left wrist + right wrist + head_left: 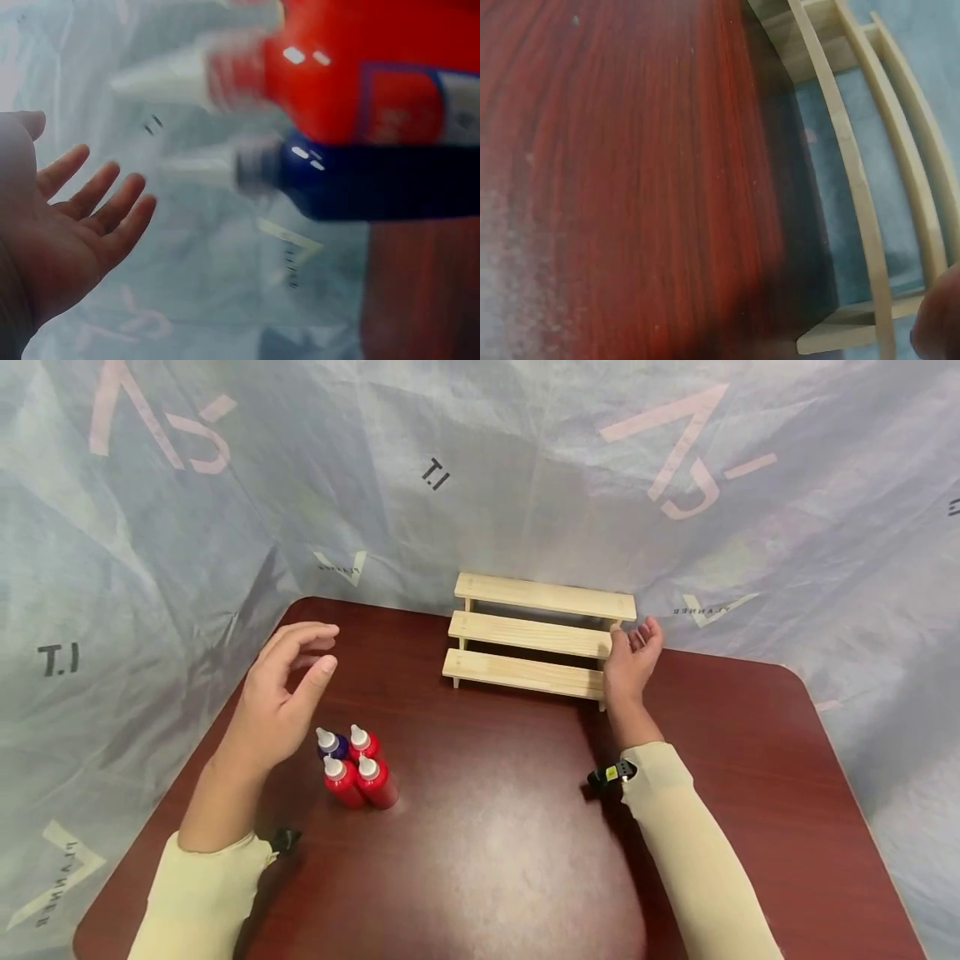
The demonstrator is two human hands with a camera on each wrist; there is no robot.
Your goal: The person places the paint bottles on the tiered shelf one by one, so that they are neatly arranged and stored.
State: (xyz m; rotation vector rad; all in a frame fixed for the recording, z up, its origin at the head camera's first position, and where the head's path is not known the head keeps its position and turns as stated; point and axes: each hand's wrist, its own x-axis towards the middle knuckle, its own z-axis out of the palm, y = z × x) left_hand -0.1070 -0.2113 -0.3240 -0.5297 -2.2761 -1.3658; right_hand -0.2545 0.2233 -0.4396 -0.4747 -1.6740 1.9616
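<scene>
My left hand hangs in the air just beyond the bottles, thumb and fingers spread wide and loosely bent, holding nothing. My right hand is at the right end of the wooden rack, fingers loosely bent upward, thumb at the middle step; from here I cannot tell whether it touches the wood. Near the left hand, three red bottles and one dark blue bottle stand upright in a tight cluster, each with a white nozzle, the blue one at the back left. The rack, three pale steps, stands near the far edge of the reddish-brown tabletop. Grey sheeting with printed letters hangs behind.
</scene>
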